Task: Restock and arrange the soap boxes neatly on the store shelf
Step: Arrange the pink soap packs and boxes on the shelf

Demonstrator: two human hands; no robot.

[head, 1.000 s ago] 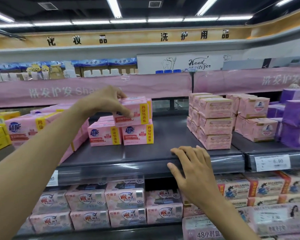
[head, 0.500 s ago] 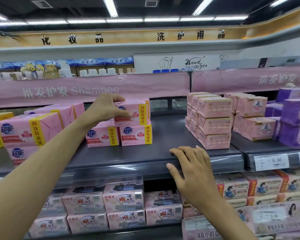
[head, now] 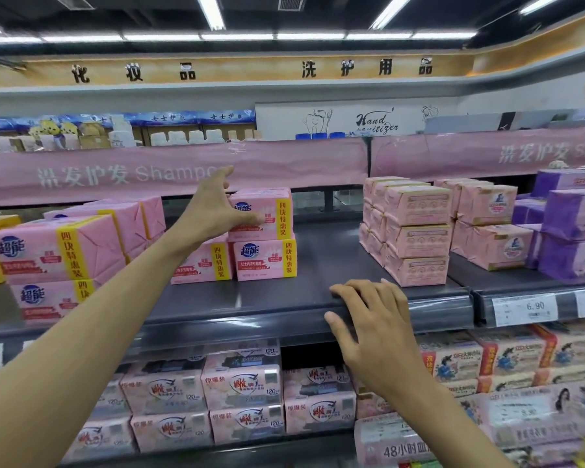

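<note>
Centre frame, the top soap box [head: 267, 211], pink with 超能 and a yellow 四块特惠装 band, is sitting on its twin on the grey shelf [head: 318, 261], under the 洗发护发 Shampoo banner [head: 284, 163]. The left hand [head: 213, 214] is reaching in with fingers spread and thumb across the box's front. Lower centre, the right hand [head: 372, 325] is resting flat and relaxed on the shelf lip, left of a 6.90 price tag [head: 524, 309].

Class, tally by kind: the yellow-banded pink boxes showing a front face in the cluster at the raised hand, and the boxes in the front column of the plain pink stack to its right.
Yellow-banded pink boxes: 3
Plain pink boxes, front column: 3
Total: 6
</note>
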